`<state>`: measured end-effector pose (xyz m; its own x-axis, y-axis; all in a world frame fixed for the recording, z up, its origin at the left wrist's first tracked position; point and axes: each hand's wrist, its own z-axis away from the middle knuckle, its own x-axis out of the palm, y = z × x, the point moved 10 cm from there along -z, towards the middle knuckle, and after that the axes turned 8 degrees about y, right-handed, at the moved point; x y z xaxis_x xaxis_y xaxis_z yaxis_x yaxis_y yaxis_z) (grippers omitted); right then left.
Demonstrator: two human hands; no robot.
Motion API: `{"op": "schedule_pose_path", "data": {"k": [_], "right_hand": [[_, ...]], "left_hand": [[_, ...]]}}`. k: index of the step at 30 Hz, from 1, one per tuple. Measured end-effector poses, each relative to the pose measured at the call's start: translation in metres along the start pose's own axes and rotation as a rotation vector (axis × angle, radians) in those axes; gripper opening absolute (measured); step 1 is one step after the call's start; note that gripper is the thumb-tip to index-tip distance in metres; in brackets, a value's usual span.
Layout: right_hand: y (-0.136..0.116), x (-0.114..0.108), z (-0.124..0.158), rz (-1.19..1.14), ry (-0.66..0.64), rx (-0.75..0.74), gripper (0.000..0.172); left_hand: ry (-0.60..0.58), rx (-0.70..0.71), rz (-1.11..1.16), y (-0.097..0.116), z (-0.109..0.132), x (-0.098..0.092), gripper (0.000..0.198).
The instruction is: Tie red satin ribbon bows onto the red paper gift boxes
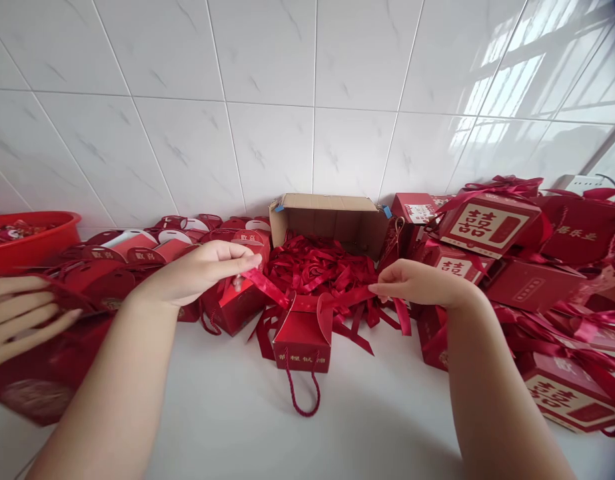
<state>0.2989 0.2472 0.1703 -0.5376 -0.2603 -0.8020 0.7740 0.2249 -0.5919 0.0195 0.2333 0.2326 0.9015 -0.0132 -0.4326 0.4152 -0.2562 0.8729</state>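
The left hand is pinching one length of red ribbon between thumb and fingers, and the right hand is pinching the other. Between them the ribbon is running across the top of a small red box; whether it is passing through the flaps or only lying over them, one cannot tell. The box is standing upright mid-worktop, well in from the left and right edges, with its cord handle lying toward the front edge. Just behind it, at the back edge, a carton is spilling loose ribbons.

For good work here, both hands should be pulling evenly and lightly, since a hard tug could be tipping or creasing so light a box. The left hand is sitting slightly higher, so levelling the two would probably be helping the ribbon lie flat and centred. The loose ribbons are lying close behind, so the person should be watching for a stray strand catching.
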Motion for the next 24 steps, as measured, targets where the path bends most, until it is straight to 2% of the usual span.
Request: {"op": "schedule_pose_path", "data": {"k": [3, 6, 11, 15, 18, 22, 24], "right_hand": [[-0.016, -0.007, 0.007, -0.169, -0.002, -0.129, 0.042], [-0.040, -0.008, 0.016, -0.337, -0.052, -0.286, 0.037], [-0.050, -0.009, 0.005, -0.689, 0.005, -0.304, 0.034], [-0.062, 0.006, -0.007, -1.030, -0.055, -0.350, 0.032], [-0.073, 0.013, -0.012, -1.148, -0.053, -0.395, 0.038], [-0.077, 0.014, -0.016, -1.139, 0.058, -0.387, 0.059], [-0.080, 0.009, -0.014, -1.176, 0.098, -0.415, 0.062]], "left_hand": [[-0.087, -0.009, 0.124, 0.003, 0.000, 0.004, 0.028], [-0.070, -0.037, 0.273, 0.003, -0.002, -0.001, 0.028], [-0.014, -0.049, 0.507, 0.006, -0.002, -0.003, 0.024], [0.043, -0.070, 0.659, 0.010, -0.001, 0.000, 0.017], [0.068, -0.102, 0.748, 0.013, 0.000, 0.004, 0.012], [0.084, -0.106, 0.843, 0.015, -0.001, 0.006, 0.015], [0.089, -0.092, 0.865, 0.016, -0.001, 0.005, 0.017]]}}
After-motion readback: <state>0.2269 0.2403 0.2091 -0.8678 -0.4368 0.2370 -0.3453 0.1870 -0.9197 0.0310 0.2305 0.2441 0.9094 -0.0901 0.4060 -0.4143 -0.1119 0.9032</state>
